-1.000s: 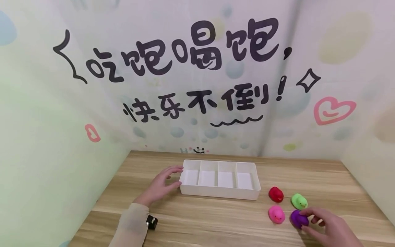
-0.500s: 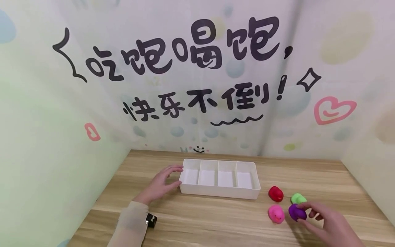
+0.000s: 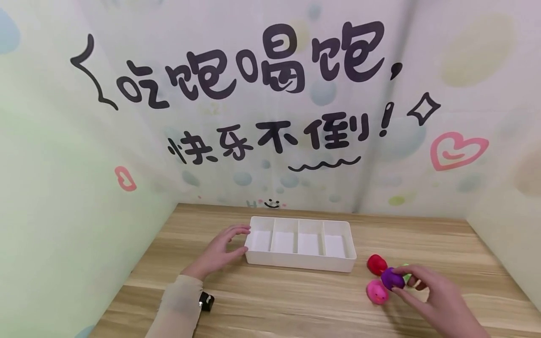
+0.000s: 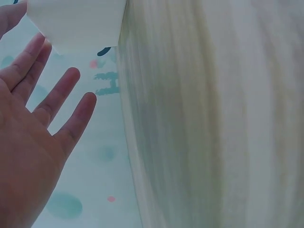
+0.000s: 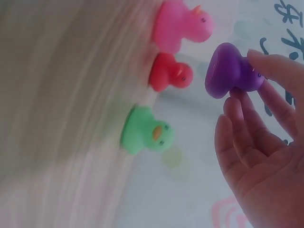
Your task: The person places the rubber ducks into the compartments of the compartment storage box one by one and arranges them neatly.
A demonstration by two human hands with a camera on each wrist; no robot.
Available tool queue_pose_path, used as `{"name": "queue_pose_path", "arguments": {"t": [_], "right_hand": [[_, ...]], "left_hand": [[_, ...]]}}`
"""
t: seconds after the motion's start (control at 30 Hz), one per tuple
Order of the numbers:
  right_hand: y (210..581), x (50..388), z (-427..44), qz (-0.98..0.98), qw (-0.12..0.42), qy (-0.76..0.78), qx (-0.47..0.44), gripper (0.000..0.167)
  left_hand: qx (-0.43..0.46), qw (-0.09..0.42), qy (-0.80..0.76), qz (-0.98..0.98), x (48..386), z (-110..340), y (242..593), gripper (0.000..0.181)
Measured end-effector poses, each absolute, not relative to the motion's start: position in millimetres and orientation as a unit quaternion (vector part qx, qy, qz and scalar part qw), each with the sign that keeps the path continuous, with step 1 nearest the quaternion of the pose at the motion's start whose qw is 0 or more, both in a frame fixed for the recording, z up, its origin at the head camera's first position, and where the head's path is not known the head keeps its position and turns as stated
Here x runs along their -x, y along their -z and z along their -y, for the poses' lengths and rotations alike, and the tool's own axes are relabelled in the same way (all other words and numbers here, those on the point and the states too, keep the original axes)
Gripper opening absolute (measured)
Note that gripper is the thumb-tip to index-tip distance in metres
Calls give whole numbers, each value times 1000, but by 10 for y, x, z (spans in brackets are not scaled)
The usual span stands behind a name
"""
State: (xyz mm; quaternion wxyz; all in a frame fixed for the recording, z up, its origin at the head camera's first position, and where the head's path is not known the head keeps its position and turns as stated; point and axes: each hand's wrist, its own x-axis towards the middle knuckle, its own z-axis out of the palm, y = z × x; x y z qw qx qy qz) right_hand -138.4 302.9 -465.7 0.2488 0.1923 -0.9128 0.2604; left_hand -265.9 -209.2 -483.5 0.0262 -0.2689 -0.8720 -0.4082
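Between thumb and fingers my right hand (image 3: 435,295) pinches a purple rubber duck (image 5: 230,71), lifted off the table. In the head view the duck hangs over the gap among three others. These are a red duck (image 3: 376,265), a pink duck (image 3: 376,292) and a green duck (image 5: 145,132), the green one mostly hidden behind the hand and the purple duck. My left hand (image 3: 220,251) touches the left end of a white divided box (image 3: 300,261), its fingers spread in the left wrist view. Nothing lies in the box's compartments.
A wood-grain table (image 3: 274,300) carries everything. Behind it hangs a printed backdrop (image 3: 270,188), with wall panels at left and right. A black strap device sits on the left wrist.
My right hand has raised the purple duck from the table and carried it left and farther back, toward the red duck. My left hand stays at the box.
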Motion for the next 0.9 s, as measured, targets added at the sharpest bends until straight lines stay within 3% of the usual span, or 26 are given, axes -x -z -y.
{"name": "queue_pose_path", "arguments": {"t": [0.9], "right_hand": [[4543,1838,-2149,872,239,-346,-251,45]], "left_hand": [[258,17,398,880,2645,2096,4807,43]]}}
